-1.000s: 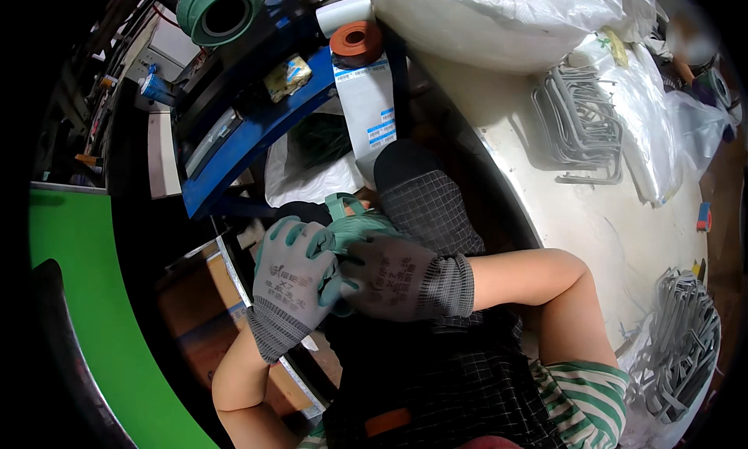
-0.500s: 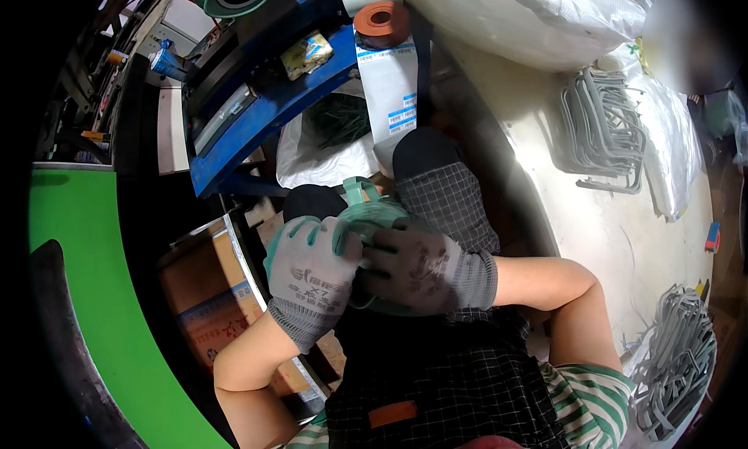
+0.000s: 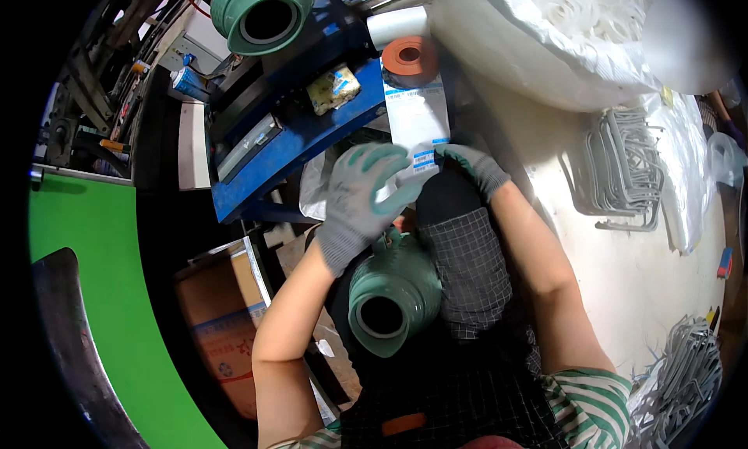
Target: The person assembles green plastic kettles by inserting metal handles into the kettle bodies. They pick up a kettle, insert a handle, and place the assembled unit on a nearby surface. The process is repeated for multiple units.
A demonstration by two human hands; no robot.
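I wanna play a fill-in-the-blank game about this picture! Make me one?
1. The hand nearer the white tabletop is the person's ____ one.
2. The left hand wears a grey and green ____.
3. The hollow piece below the left hand is coloured ____.
4. The bench under the yellowish block is coloured ____.

Missing words: right; glove; green; blue.
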